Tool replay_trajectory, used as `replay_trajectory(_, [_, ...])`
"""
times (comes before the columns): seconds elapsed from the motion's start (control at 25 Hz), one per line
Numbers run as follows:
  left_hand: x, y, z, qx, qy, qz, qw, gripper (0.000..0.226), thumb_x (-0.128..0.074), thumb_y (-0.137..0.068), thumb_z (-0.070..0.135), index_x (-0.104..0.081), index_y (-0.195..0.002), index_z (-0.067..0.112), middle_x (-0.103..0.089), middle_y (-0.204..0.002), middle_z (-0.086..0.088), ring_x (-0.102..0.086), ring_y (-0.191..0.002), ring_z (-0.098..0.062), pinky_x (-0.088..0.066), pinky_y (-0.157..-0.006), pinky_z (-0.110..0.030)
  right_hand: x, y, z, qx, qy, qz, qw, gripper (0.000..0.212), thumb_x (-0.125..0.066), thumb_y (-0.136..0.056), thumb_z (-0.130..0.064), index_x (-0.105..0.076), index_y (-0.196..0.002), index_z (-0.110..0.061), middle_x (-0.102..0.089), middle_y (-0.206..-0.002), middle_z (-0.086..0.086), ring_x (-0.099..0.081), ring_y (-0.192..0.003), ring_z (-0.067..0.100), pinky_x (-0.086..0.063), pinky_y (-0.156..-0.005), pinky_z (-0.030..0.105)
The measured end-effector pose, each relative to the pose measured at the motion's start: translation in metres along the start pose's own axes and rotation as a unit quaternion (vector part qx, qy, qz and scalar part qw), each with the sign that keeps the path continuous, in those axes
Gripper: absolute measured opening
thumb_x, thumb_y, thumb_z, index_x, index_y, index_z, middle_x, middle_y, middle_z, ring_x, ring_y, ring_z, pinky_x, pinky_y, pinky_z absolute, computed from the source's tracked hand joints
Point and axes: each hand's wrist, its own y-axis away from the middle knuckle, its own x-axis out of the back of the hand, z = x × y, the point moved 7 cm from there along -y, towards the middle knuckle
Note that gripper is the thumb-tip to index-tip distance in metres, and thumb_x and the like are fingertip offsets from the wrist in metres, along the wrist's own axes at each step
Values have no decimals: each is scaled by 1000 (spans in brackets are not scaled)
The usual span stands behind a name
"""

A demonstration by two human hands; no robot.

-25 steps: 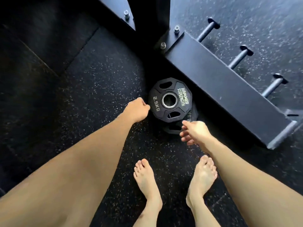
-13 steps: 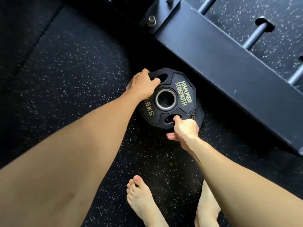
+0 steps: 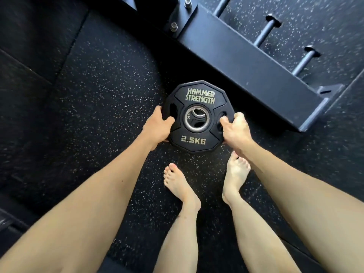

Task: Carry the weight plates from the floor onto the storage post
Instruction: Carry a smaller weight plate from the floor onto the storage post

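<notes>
Currently both hands grip the matte black many-sided weight plate (image 3: 198,117) over the speckled rubber floor (image 3: 98,91): left hand (image 3: 156,128) and right hand (image 3: 235,130) curl through its side slots. Steel-ringed hole partly shows a second plate; storage posts (image 3: 265,33) blurred.

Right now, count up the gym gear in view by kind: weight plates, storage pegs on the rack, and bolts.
Weight plates: 2, the 2.5KG plate held by the left hand and right hand, plus a second plate glimpsed through its centre hole
Storage pegs: 3
Bolts: 2
Total: 7
</notes>
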Motion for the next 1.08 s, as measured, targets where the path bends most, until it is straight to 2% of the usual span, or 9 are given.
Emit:
replay_trajectory(0.08, [14,57,15,-2,29,33,999,61,-45,-80,43,-41,-137,22,-56,-129,-8,-55,-114,-30,-50,-96,-50,23,41,-11,3,-68,-24,997,26,-53,-93,-31,-59,-110,-12,-65,-103,4,-61,-97,24,-52,-80,36])
replay_trajectory(0.16, [24,112,28,-18,63,70,995,50,-47,-89,35,-45,-135,17,-57,-126,-5,-55,-115,-26,-48,-101,-45,49,84,-27,35,-84,-26,996,14,-54,-93,-26,-60,-95,-14,-63,-92,2,-58,-89,21,-47,-74,30])
replay_trajectory(0.24, [36,179,49,-31,99,94,990,39,-49,-94,28,-49,-131,16,-58,-120,-1,-55,-110,-21,-47,-101,-41,85,138,-48,67,-59,-32,995,19,-51,-96,-27,-58,-104,-11,-60,-100,2,-55,-91,18,-42,-71,28])
replay_trajectory(0.4, [60,311,83,-40,163,96,981,34,-53,-90,27,-51,-123,20,-60,-114,0,-59,-107,-21,-50,-98,-46,157,249,-78,109,-38,-31,993,39,-47,-95,-35,-53,-124,-10,-61,-122,7,-57,-110,23,-46,-98,39])
replay_trajectory(0.48, [71,364,94,-50,165,102,980,28,-53,-88,28,-52,-114,21,-62,-106,1,-61,-103,-22,-52,-93,-49,183,294,-84,131,-46,-28,990,30,-47,-94,-33,-54,-116,-13,-63,-112,2,-57,-105,21,-47,-95,39])
replay_trajectory(0.6, [99,447,117,-89,196,131,968,20,-52,-90,25,-57,-109,19,-63,-101,3,-61,-101,-20,-52,-92,-43,223,376,-104,179,-97,-24,979,12,-51,-94,-27,-55,-101,-19,-62,-96,-6,-59,-93,15,-50,-88,38])
replay_trajectory(0.72, [123,518,126,-110,280,146,942,13,-53,-91,32,-63,-96,24,-65,-92,7,-61,-94,-15,-49,-82,-31,248,444,-124,237,-104,-28,966,18,-51,-91,-26,-55,-104,-14,-63,-97,-1,-60,-93,19,-52,-89,44])
replay_trajectory(0.96, [162,610,119,-175,353,184,901,24,-49,-92,42,-57,-86,20,-59,-83,4,-57,-79,-7,-47,-79,-34,259,530,-162,319,-88,-24,943,19,-55,-93,-33,-58,-99,-15,-64,-91,-1,-60,-86,16,-51,-83,42])
replay_trajectory(1.08, [180,633,105,-183,372,209,886,50,-37,-93,62,-60,-98,18,-66,-99,-5,-62,-95,-14,-50,-89,-35,248,561,-181,364,-71,-48,927,49,-48,-87,-63,-57,-91,-14,-62,-81,1,-59,-77,17,-48,-76,42])
